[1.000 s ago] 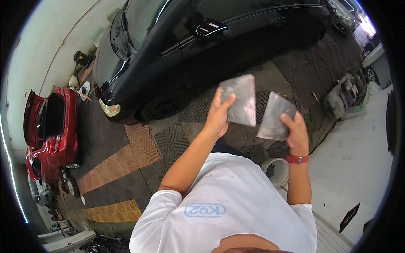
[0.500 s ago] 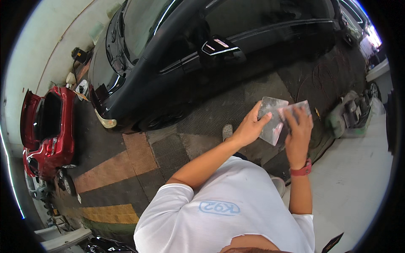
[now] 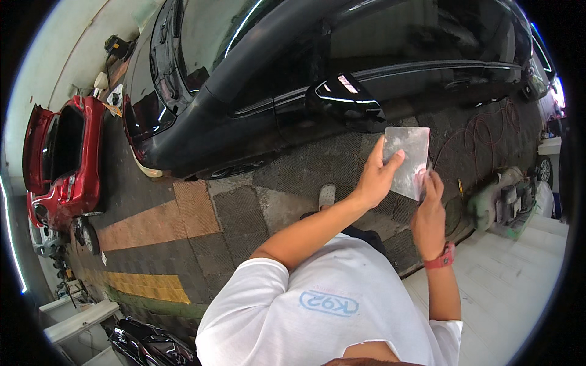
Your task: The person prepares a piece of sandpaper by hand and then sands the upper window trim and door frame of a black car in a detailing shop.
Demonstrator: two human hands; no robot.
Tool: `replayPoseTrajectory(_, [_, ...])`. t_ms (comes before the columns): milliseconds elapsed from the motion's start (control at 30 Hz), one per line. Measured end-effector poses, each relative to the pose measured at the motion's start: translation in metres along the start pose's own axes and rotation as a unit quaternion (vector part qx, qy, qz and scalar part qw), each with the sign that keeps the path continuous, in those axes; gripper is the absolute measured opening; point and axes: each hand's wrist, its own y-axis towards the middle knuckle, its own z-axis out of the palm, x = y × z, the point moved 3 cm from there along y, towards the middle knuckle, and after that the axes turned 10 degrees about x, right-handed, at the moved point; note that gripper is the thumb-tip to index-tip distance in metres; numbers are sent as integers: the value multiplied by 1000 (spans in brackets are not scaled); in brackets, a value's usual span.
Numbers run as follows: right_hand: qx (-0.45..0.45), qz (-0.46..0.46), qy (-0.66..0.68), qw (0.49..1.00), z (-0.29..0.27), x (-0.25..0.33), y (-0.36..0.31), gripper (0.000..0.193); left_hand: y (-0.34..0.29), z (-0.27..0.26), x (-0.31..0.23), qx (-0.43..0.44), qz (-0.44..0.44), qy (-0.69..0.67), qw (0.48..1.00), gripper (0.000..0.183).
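Note:
My left hand (image 3: 375, 180) grips a thin grey rectangular putty board (image 3: 408, 152) by its left side, thumb on the face and fingers behind. A smear of pink putty (image 3: 420, 176) sits near the board's lower right edge. Beside that edge, my right hand (image 3: 430, 219) is closed, its fingers pinched at the smear. The putty spreader it holds is turned almost edge-on and mostly hidden.
A black car (image 3: 256, 116) stands across the front, its side mirror (image 3: 348, 100) just beyond the board. At left is a red car (image 3: 73, 146) with its tailgate up. Green equipment (image 3: 503, 201) and a coiled red hose (image 3: 482, 131) lie at right on the matted floor.
My right hand has moved down, and its spreader has turned from face-on, over the board's upper right, to nearly edge-on by the lower right. My view has shifted a little.

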Motion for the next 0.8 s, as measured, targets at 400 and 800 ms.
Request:
replayPoseTrajectory(400, [5,-136,-39,990,-45,21,15,73,2,-9,-1,-105,57,130,984,38])
replayPoseTrajectory(800, [-75,-131,-139,979,-54,-47,-26,67,-45,64,18,-12,-3,316,949,51])
